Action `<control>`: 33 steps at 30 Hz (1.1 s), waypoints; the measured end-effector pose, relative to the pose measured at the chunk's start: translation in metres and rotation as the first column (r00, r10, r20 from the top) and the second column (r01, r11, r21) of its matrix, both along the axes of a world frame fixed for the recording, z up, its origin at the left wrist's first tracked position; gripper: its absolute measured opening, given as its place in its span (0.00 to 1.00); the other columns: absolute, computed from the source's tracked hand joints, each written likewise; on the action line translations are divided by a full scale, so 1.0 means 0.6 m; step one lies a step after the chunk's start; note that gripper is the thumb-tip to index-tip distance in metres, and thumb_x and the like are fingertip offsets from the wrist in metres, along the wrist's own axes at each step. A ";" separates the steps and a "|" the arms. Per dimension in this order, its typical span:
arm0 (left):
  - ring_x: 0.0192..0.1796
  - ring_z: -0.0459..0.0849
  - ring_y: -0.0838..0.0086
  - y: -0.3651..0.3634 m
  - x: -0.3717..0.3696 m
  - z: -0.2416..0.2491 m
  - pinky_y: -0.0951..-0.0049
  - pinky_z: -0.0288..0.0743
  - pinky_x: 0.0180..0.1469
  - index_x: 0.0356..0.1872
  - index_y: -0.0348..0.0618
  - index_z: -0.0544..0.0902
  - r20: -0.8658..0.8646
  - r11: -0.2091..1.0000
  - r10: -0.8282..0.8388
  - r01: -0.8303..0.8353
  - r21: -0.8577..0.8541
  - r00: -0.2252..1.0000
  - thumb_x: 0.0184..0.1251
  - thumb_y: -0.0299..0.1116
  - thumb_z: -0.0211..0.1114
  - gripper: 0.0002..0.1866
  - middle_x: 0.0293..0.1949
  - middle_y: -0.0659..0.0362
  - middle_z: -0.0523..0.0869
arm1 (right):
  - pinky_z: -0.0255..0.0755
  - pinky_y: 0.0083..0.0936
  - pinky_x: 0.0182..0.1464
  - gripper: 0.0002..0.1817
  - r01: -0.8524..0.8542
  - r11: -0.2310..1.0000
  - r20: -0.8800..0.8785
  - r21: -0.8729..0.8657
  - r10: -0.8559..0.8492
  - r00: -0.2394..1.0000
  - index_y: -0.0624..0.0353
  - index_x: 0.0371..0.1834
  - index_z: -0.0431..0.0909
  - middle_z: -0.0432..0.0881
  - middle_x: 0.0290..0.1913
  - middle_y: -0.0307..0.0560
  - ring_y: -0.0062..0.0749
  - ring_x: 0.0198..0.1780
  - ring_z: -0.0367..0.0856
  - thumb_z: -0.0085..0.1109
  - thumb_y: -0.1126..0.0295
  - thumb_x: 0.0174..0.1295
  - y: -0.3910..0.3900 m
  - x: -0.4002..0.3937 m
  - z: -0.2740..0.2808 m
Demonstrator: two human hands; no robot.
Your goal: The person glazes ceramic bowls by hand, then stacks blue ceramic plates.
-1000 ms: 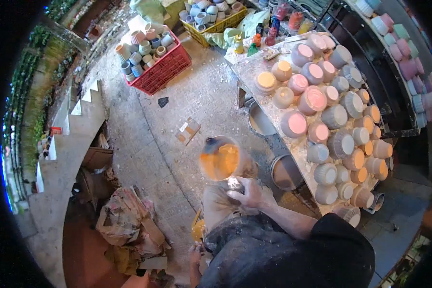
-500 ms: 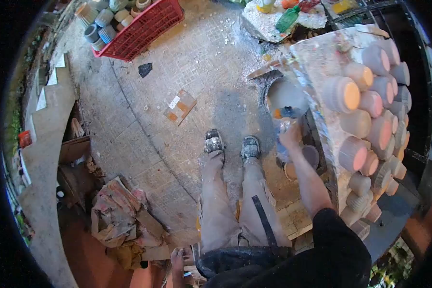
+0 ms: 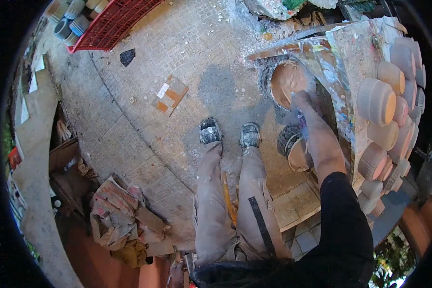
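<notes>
Hanging near two o'clock, my right hand [image 3: 301,101] hides its fingers, so I can't tell their grip; tan liquid [image 3: 287,77] fills the bucket [image 3: 266,82] there. Probably stirring or dipping; any lift calls for draining drips. Left hand [image 3: 176,271], seven o'clock: fingers unclear.

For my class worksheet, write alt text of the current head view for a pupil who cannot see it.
A person's right hand reaches to a bucket of pinkish liquid beside a paint-splashed table of pots. A second bucket stands nearer; the left hand hangs near the bottom edge.
</notes>
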State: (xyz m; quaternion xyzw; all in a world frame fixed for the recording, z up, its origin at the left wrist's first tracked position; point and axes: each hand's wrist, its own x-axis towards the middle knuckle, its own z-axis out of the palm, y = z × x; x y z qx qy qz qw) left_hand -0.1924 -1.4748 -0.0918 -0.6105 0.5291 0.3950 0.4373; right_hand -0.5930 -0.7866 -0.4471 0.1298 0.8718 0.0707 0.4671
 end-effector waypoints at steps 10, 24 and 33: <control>0.27 0.77 0.81 -0.043 0.039 -0.035 0.81 0.69 0.28 0.37 0.41 0.78 -0.148 0.994 -0.016 0.032 0.104 0.989 0.69 0.32 0.54 0.07 0.27 0.62 0.80 | 0.76 0.44 0.44 0.20 -0.073 0.992 -0.116 -0.102 0.061 0.991 0.65 0.34 0.82 0.83 0.38 0.62 0.55 0.41 0.83 0.53 0.57 0.57 0.041 0.021 -0.069; 0.30 0.82 0.71 -0.052 -0.183 -0.140 0.72 0.76 0.29 0.37 0.41 0.77 -0.596 0.803 -0.458 0.595 0.041 0.659 0.69 0.40 0.55 0.12 0.27 0.59 0.80 | 0.61 0.24 0.23 0.17 0.236 0.285 -0.295 -0.929 -0.955 -0.009 0.64 0.14 0.73 0.69 0.13 0.37 0.15 0.21 0.65 0.61 0.66 0.56 -0.287 0.428 0.571; 0.29 0.82 0.73 0.187 -0.298 -0.092 0.73 0.76 0.30 0.45 0.39 0.77 -0.559 0.666 -0.591 0.742 0.069 0.582 0.67 0.34 0.53 0.12 0.29 0.58 0.82 | 0.63 0.34 0.43 0.19 0.184 0.349 -0.384 -0.919 -0.896 -0.222 0.57 0.11 0.66 0.66 0.13 0.33 0.28 0.23 0.68 0.61 0.65 0.53 -0.330 0.777 0.858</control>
